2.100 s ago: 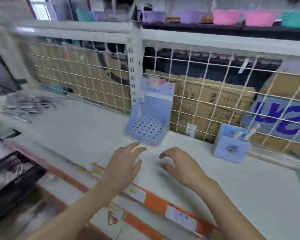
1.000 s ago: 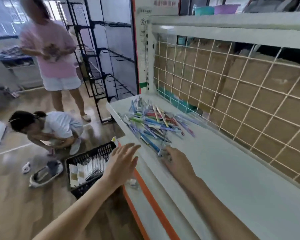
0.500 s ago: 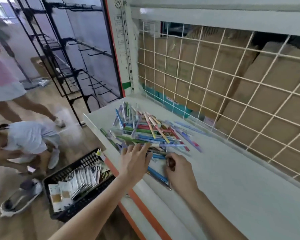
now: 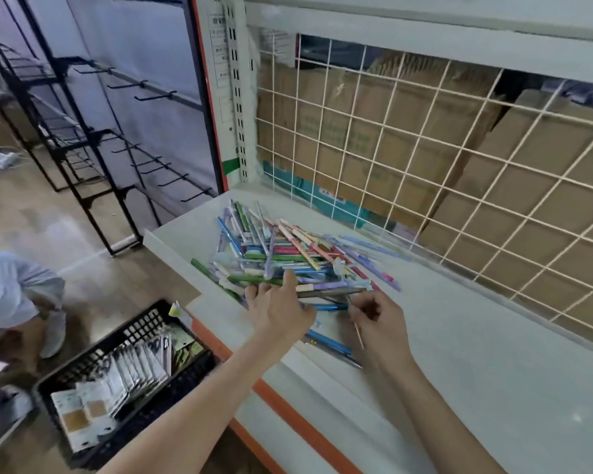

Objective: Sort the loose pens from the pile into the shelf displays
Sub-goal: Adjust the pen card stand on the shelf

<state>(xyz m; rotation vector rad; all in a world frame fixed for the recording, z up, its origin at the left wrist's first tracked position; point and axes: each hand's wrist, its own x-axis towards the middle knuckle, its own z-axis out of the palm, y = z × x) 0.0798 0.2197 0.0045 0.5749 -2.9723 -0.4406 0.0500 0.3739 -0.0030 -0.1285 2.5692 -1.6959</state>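
A loose pile of coloured pens (image 4: 288, 254) lies at the left end of the white shelf (image 4: 476, 354). My left hand (image 4: 278, 311) rests on the pile's near edge, fingers stretched out over green and purple pens. Just right of it, my right hand (image 4: 379, 319) has its fingers curled and pinches the end of a dark grey pen (image 4: 329, 293). A thin orange stick pokes out below that hand. Two more blue and grey pens (image 4: 329, 345) lie apart near the shelf's front edge. No pen display is in view.
A white wire grid (image 4: 425, 148) backs the shelf, with cardboard boxes behind it. On the floor to the left stand a black crate of packets (image 4: 124, 374) and a black hook rack (image 4: 83, 131). A person crouches at far left (image 4: 11, 295).
My view swung left from the blue displays to the pen pile. Both hands reached into the pile's near edge; my right hand's fingers have closed on a grey pen.
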